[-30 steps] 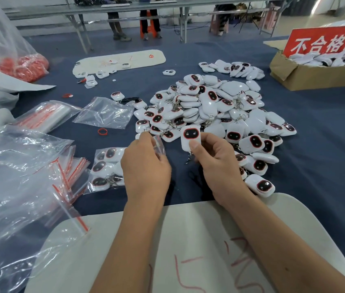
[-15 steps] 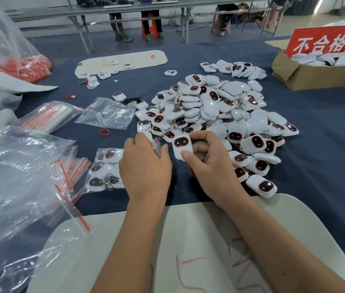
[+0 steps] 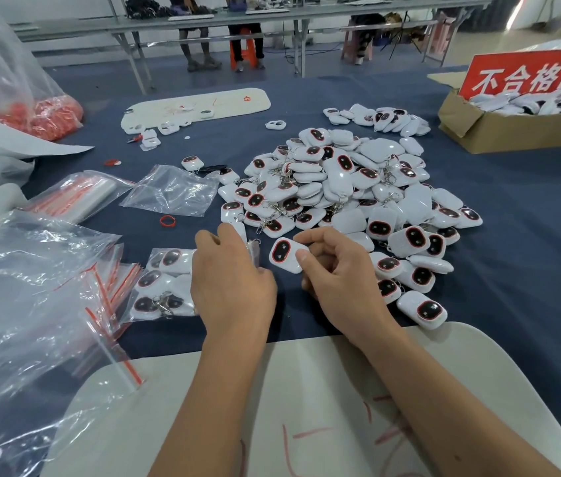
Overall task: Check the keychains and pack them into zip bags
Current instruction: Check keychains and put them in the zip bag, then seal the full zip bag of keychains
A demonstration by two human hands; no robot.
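At frame left I see loose zip bags (image 3: 31, 304) heaped | left of centre, filled zip bag (image 3: 165, 284) lies flat, my left hand (image 3: 231, 280) curled on its clear edge | centre, right hand (image 3: 337, 280) pinches one keychain (image 3: 284, 255) | upper right of it, keychain pile (image 3: 351, 191) | far right, cardboard box (image 3: 513, 129).

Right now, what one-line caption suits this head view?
Right hand pinches a white keychain with a red-ringed black face beside the heaped pile; left hand holds a clear zip bag.
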